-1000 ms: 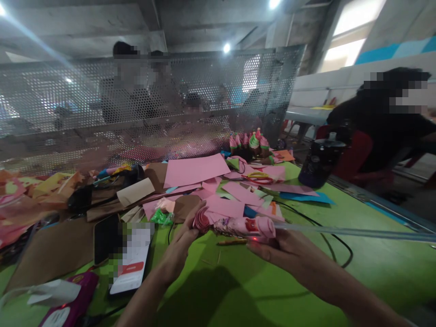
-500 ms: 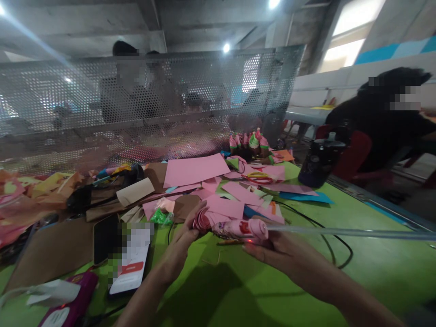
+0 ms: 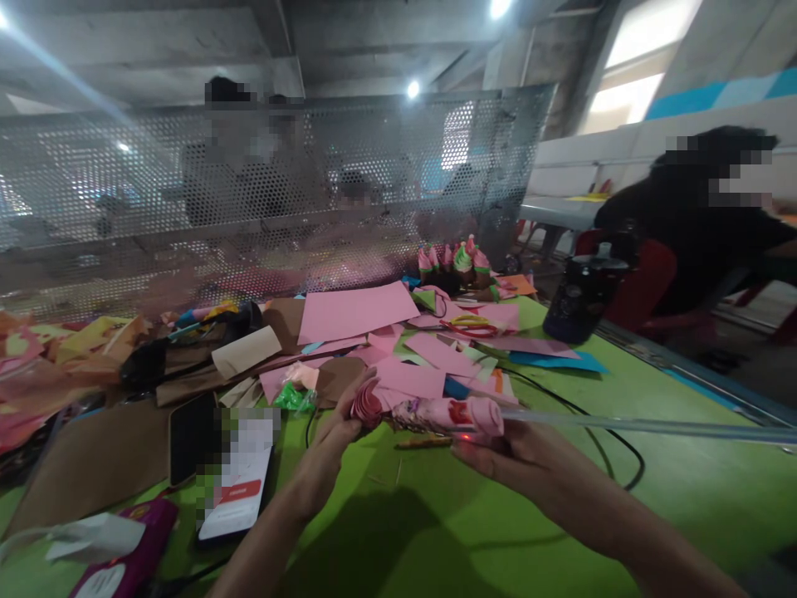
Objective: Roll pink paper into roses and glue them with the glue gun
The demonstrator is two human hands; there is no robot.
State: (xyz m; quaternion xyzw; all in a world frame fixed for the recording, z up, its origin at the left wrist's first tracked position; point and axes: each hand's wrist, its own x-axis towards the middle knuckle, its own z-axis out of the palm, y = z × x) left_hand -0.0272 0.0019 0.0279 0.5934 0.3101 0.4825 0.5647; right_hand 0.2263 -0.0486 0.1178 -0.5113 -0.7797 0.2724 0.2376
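Observation:
My left hand (image 3: 333,432) pinches a curled pink paper piece (image 3: 367,404) between thumb and fingers. In my right hand (image 3: 523,455) is a pink glue gun (image 3: 461,415), its worn, glue-smeared front end turned toward the paper curl. Whether the tip touches the curl I cannot make out. A long clear glue stick (image 3: 623,425) runs out of the gun's back to the right. A small red light glows on the gun's lower side. Flat pink paper (image 3: 411,378) lies just behind both hands.
Scissors (image 3: 473,325) rest among paper scraps, with paper cone figures (image 3: 464,257) beyond. A dark tumbler (image 3: 582,299) stands at right. Two phones (image 3: 193,436) and a purple power bank (image 3: 128,548) lie at left. A black cable (image 3: 585,407) crosses the green table (image 3: 697,507). Perforated metal panel (image 3: 374,191) behind.
My right hand has drawn the glue gun slightly to the right, away from the paper curl. My left hand has hardly moved and keeps its pinch.

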